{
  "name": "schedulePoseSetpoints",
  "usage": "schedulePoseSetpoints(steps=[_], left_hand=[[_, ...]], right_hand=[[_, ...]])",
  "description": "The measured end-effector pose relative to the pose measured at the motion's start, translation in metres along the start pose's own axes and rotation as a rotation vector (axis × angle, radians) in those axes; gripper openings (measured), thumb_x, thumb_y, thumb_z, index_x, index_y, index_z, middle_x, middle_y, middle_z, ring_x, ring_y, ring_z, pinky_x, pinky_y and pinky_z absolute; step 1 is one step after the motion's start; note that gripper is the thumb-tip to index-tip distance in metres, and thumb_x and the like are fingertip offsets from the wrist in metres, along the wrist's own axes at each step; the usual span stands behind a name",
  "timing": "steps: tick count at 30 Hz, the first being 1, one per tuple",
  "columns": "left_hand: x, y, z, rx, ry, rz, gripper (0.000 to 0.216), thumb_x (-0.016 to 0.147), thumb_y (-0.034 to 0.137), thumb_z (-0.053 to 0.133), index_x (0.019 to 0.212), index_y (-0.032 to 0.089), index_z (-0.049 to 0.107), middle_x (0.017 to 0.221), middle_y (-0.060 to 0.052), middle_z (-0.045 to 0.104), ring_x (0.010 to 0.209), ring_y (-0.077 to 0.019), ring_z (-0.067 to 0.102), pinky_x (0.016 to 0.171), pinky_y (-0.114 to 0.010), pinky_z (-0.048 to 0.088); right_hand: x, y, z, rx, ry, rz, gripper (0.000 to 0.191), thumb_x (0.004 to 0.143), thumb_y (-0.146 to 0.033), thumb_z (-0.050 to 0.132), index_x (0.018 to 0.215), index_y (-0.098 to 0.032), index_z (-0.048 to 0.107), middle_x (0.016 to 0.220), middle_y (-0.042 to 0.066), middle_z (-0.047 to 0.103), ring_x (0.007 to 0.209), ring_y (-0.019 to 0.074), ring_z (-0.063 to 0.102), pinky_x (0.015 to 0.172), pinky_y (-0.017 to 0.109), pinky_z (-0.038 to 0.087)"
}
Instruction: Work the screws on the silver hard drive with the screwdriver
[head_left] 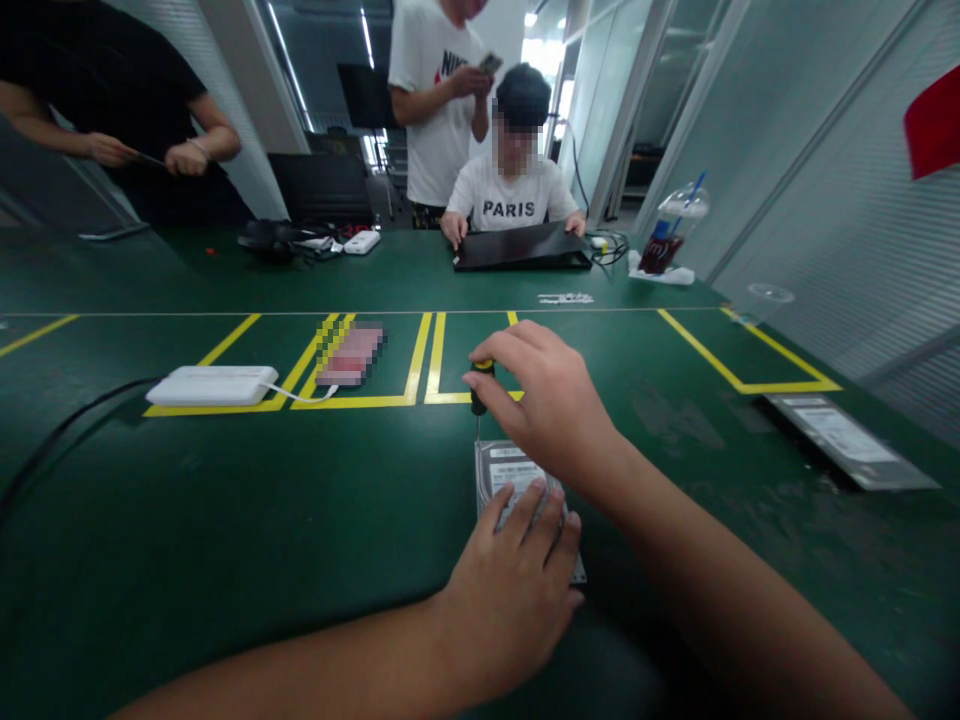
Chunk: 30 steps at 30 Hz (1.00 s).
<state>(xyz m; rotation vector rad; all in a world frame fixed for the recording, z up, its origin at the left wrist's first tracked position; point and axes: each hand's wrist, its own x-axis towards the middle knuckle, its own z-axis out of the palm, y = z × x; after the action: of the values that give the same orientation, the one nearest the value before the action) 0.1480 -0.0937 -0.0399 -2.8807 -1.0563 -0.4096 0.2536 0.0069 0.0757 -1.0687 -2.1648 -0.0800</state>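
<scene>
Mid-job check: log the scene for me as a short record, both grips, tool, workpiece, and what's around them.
Left grip: fingers spread over the drive
Right grip: closed on the screwdriver
Screwdriver: upright, tip at the drive's far left corner; contact too small to tell
Drive: label up on the green table
Right side: second drive
Left side: white power strip, cabled
Across: seated person holding a black panel
</scene>
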Motion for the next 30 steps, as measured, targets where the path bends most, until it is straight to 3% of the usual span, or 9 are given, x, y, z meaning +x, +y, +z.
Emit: schedulePoseSetpoints(steps=[5,11,20,25,30], left_hand=[[0.000,-0.004,-0.003,-0.060,-0.014,-0.003,0.052,0.100,0.049,0.045,0.142,0.018,0.047,0.151,-0.012,0.045,0.141,-0.0316,0.036,0.115,-0.055,0.027],[-0.001,-0.007,-0.010,-0.137,-0.039,-0.009,0.049,0.101,0.050,0.043,0.144,0.026,0.045,0.152,-0.009,0.044,0.141,-0.0354,0.034,0.113,-0.074,0.011],[0.000,-0.010,-0.007,-0.156,-0.046,0.033,0.044,0.102,0.047,0.041,0.141,0.027,0.048,0.151,-0.010,0.045,0.142,-0.0345,0.034,0.112,-0.077,0.011],[0.000,-0.010,-0.009,-0.154,-0.044,0.034,0.042,0.103,0.046,0.042,0.139,0.027,0.050,0.150,-0.010,0.046,0.142,-0.0341,0.034,0.113,-0.075,0.008],[0.000,-0.010,-0.010,-0.152,-0.045,0.037,0.042,0.103,0.045,0.041,0.139,0.027,0.050,0.151,-0.010,0.045,0.142,-0.0340,0.034,0.113,-0.076,0.010]], right_hand=[[0.000,0.001,0.001,0.001,0.025,-0.001,0.017,0.091,-0.021,0.052,0.101,-0.015,0.064,0.097,0.008,0.068,0.090,0.0207,0.057,0.084,0.033,0.041],[0.000,0.002,0.002,0.050,0.026,0.003,0.014,0.091,-0.025,0.056,0.097,-0.016,0.065,0.097,0.008,0.065,0.092,0.0201,0.057,0.083,0.032,0.042],[-0.001,0.003,0.002,0.060,0.057,-0.006,0.016,0.089,-0.019,0.054,0.101,-0.015,0.064,0.099,0.007,0.068,0.089,0.0190,0.057,0.084,0.032,0.042],[0.000,0.003,0.003,0.070,0.022,0.001,0.015,0.091,-0.027,0.057,0.097,-0.016,0.064,0.097,0.007,0.066,0.090,0.0199,0.057,0.083,0.032,0.041],[-0.001,0.004,0.003,0.036,0.032,0.009,0.014,0.091,-0.024,0.055,0.100,-0.017,0.064,0.097,0.005,0.069,0.089,0.0195,0.058,0.082,0.032,0.040]])
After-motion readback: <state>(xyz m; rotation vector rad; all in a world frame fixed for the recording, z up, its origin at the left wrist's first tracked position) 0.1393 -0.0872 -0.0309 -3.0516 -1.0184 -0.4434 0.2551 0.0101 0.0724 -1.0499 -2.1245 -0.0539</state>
